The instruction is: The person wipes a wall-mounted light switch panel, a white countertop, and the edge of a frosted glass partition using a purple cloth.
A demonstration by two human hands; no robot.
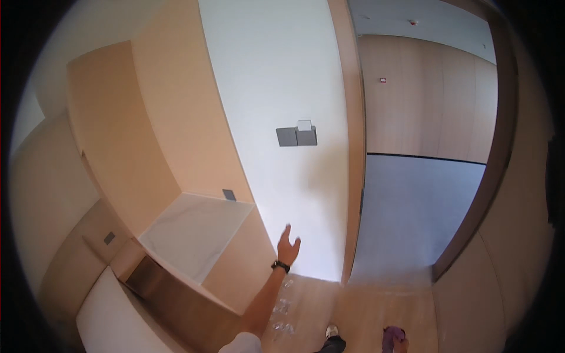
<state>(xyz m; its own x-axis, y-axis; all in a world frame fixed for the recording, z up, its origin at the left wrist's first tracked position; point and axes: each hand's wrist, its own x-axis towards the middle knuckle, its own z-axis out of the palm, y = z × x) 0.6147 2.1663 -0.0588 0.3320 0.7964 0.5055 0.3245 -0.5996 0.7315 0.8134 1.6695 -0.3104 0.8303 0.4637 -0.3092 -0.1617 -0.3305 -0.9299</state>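
My left hand, with a dark watch on its wrist, reaches forward in front of the white wall. Its fingers are apart and nothing is in them. Above it on the wall are two grey switch plates, with a white card-like piece at the top of the right one. Low in the picture, my right hand grips a purple cloth; the picture's edge cuts off part of both.
At left, a marble-topped counter sits in a wood-panelled niche, a grey socket plate behind it. An open doorway leads to a corridor at right. Several clear, shiny items lie on the wood floor near my shoe.
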